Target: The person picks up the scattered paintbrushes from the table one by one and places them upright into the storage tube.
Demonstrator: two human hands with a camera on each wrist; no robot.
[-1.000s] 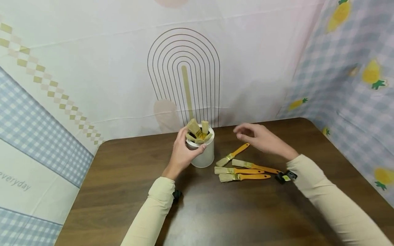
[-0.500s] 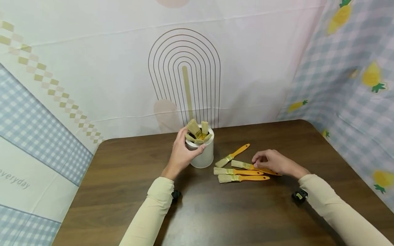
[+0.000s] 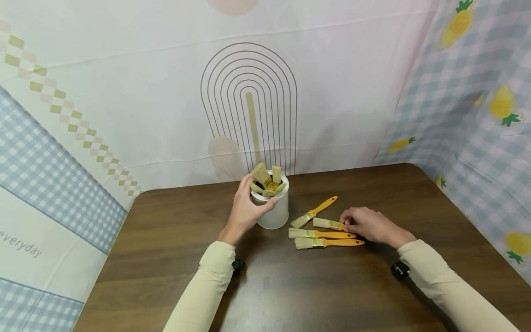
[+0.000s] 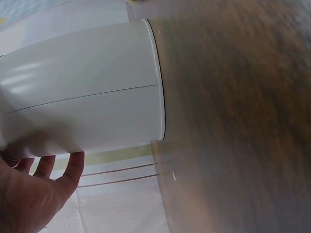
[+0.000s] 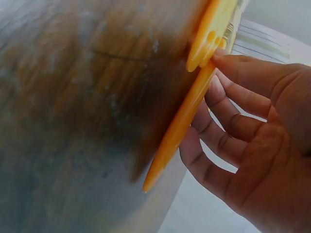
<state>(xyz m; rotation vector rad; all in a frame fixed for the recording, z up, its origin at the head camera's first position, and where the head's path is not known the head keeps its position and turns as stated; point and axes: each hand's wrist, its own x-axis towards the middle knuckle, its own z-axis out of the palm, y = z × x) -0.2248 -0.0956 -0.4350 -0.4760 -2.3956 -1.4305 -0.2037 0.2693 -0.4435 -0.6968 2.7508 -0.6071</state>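
Observation:
My left hand (image 3: 244, 207) grips the upper side of a white can (image 3: 277, 213), thumb and fingers spread round it. Several paintbrushes (image 3: 262, 176) stand in the can with their bristles up. In the left wrist view the can (image 4: 87, 80) has its base at the wooden table, with my left fingers (image 4: 72, 171) against its side. My right hand (image 3: 370, 225) pinches the handle of a paintbrush (image 3: 325, 223), hiding most of that handle in the head view. The right wrist view shows its orange handle (image 5: 177, 128) running along my fingers, close to the table.
Three more paintbrushes lie close by: an angled one (image 3: 315, 211) behind, and two side by side (image 3: 321, 234) in front. The brown table (image 3: 274, 286) meets a white patterned cloth (image 3: 166, 115) at its back edge.
My right hand has come down and to the right from above the brushes, and now pinches a paintbrush's handle. The left hand has kept its place on the can.

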